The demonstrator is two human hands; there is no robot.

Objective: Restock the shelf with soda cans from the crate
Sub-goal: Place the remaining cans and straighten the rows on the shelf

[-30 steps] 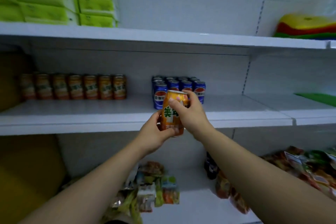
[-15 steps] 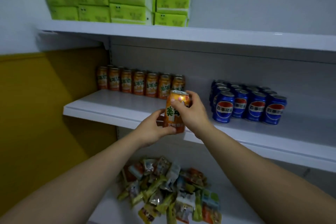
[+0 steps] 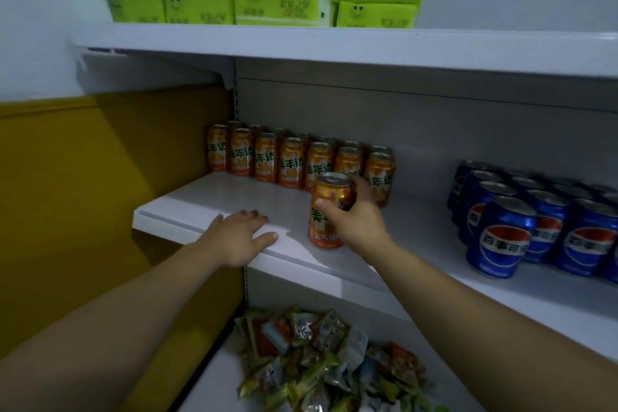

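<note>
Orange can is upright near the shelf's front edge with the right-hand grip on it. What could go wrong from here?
1. The orange can stands close to the shelf's front lip, well ahead of the orange row. Released there, it might get knocked off later.
2. The right-hand grip has fingers close to the row's rightmost cans, so pushing the can back may topple them.

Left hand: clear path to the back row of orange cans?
Probably yes. The left hand rests flat on the shelf edge; only bare shelf lies between it and the orange can row.
</note>
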